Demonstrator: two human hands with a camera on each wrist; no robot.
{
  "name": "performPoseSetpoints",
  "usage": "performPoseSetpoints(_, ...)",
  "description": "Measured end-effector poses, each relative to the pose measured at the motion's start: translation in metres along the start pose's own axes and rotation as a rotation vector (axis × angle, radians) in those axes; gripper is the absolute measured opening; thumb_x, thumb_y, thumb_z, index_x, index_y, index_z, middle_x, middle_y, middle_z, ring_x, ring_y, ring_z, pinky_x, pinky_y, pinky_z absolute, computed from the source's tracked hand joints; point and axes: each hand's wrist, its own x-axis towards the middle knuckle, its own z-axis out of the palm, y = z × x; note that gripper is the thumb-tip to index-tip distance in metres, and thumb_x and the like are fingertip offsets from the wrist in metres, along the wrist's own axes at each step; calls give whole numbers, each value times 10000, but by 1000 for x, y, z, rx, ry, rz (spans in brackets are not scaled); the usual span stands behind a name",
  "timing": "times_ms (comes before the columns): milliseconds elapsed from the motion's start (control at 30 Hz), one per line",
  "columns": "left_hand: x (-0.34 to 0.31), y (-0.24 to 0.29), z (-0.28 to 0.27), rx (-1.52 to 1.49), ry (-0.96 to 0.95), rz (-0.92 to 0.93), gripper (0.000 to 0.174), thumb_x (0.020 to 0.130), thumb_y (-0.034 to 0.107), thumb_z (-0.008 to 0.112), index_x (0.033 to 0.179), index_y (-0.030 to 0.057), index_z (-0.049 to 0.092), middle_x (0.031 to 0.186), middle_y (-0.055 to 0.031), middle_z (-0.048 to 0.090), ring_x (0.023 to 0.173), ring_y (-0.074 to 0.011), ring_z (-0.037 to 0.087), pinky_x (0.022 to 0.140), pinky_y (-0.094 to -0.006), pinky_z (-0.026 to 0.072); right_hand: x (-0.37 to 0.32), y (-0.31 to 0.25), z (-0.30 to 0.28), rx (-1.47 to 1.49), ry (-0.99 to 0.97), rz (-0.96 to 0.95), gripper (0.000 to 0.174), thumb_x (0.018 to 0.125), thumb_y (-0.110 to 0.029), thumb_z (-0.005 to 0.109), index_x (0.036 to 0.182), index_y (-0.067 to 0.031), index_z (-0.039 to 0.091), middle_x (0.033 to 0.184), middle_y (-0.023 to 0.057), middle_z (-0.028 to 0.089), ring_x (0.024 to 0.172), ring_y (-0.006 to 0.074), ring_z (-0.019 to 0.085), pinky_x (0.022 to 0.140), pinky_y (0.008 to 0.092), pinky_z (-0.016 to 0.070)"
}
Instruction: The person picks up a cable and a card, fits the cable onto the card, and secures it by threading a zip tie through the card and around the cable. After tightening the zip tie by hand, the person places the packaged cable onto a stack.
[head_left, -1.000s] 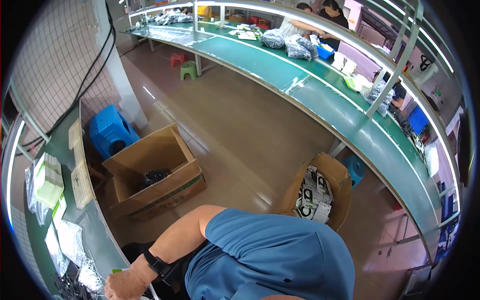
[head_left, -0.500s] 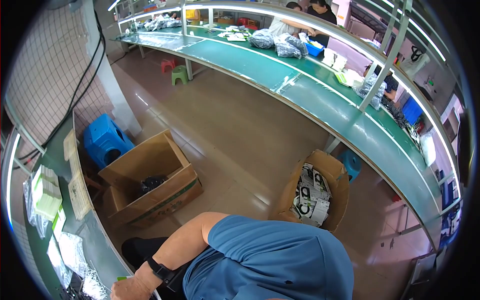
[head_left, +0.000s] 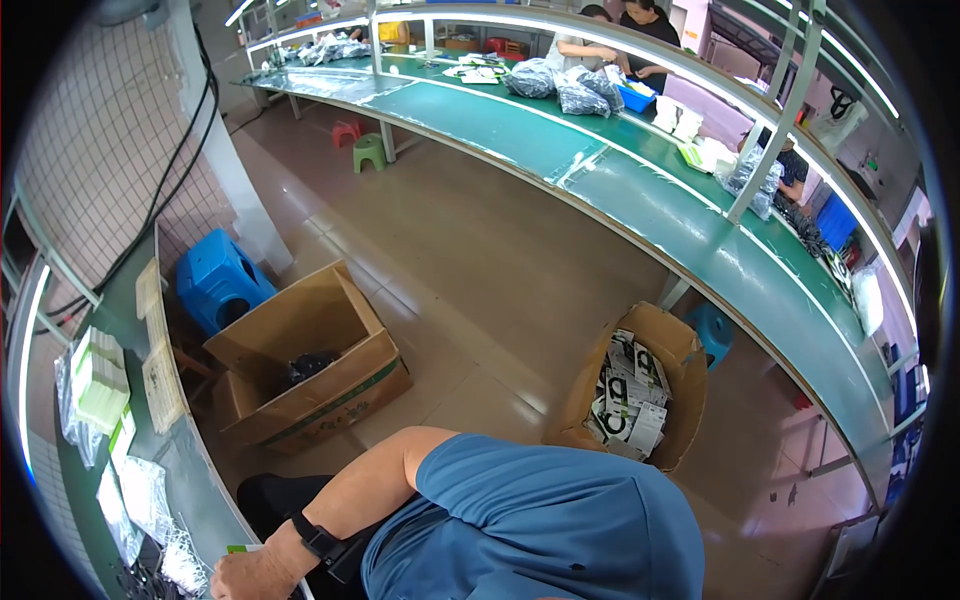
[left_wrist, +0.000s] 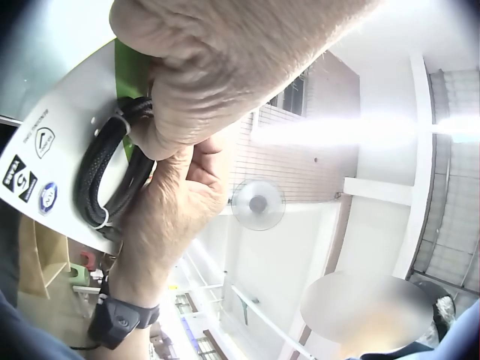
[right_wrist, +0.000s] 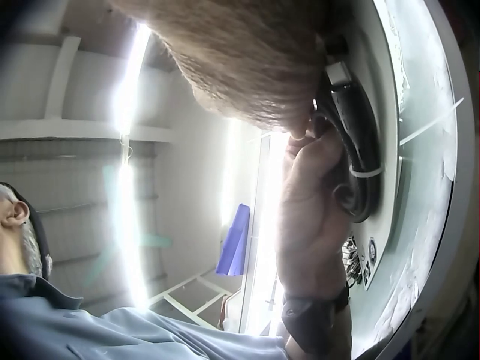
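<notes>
A coiled black braided cable [left_wrist: 94, 176], bound with white ties, lies against a white printed card [left_wrist: 56, 142] with a green band. One metal plug [right_wrist: 340, 73] of the cable shows in the right wrist view. My left hand [left_wrist: 199, 67] pinches the coil near the green band. From the other side my right hand [left_wrist: 169, 214] grips at the same coil, its thumb close to the left fingers. In the head view only my right hand [head_left: 250, 577] shows, at the bench edge by a green bit of card; the left is out of that view.
On the green bench [head_left: 200, 480] lie clear plastic bags [head_left: 147, 495], white ties [head_left: 183, 562], dark cables [head_left: 140, 580] and a stack of pale green-white cards [head_left: 100, 380]. Behind stand an open carton [head_left: 340, 390], a carton of printed cards [head_left: 685, 400] and a blue stool [head_left: 222, 280].
The head view has swung slightly and partly back. My right hand stays at the bench edge with only a small shift. A person at the far bench has moved their arms.
</notes>
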Motion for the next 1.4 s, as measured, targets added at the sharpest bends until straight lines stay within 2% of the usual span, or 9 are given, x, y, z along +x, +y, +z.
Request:
performPoseSetpoints(67,-2,10,2,12,-14,1,264,867,-9,740,1121,0,666,1058,-95,683,932,-181,638,781,-310,519,1,1,3,5,2,-2,294,1013,-346,574,978,-82,698,987,136,705,913,321,687,775,449,556)
performPoseSetpoints(167,-5,26,8,27,-36,9,262,877,7,743,1126,8,662,1065,-96,682,935,-184,637,777,-313,517,-4,6,16,-80,128,13,153,788,-180,743,767,-30,719,804,139,709,764,316,710,723,428,571)
performPoseSetpoints(567,-24,61,13,-59,3,-5,280,896,9,744,1159,-2,649,1071,-78,678,915,-154,624,790,-304,508,-2,-23,-2,-160,145,44,194,759,-223,771,769,-36,722,797,135,703,786,333,711,702,440,566)
performPoseSetpoints(767,-7,-10,-29,-250,-13,69,310,897,68,757,1188,30,658,1078,-87,696,935,-196,636,859,-329,518,30,-14,7,-39,101,44,136,787,-214,673,730,-98,716,730,110,680,722,327,671,657,443,543)
performPoseSetpoints(833,0,-17,-24,-201,113,184,139,897,1,666,1032,-10,637,1013,-86,688,861,-164,651,752,-302,520,47,-5,13,79,-39,-31,158,780,-239,640,725,-106,705,737,138,660,705,359,650,630,475,526)
performPoseSetpoints(867,-12,33,-28,-166,48,29,88,932,49,643,1014,16,642,958,3,659,833,-59,569,724,-234,456,55,6,27,145,-59,-58,183,809,-266,614,743,-132,720,747,146,656,707,362,649,619,497,510)
performPoseSetpoints(967,-12,36,-46,-151,162,-19,199,799,-4,600,977,-15,687,828,7,672,753,-64,587,642,-241,453,86,-12,-1,288,-206,161,222,864,-239,641,831,-33,715,837,215,680,791,422,664,712,490,536)
performPoseSetpoints(1167,-30,-18,-73,-143,370,-98,154,742,64,677,866,-10,624,770,5,577,729,-77,520,632,-277,444,132,4,44,398,-426,143,119,881,-85,723,939,18,731,778,125,706,716,189,683,659,309,530)
performPoseSetpoints(1400,-53,-11,-94,-326,475,-127,136,721,9,675,835,-6,603,775,6,571,743,-67,525,666,-251,462,163,-5,67,442,-563,125,107,920,-70,735,989,11,748,854,61,712,794,116,667,669,265,532)
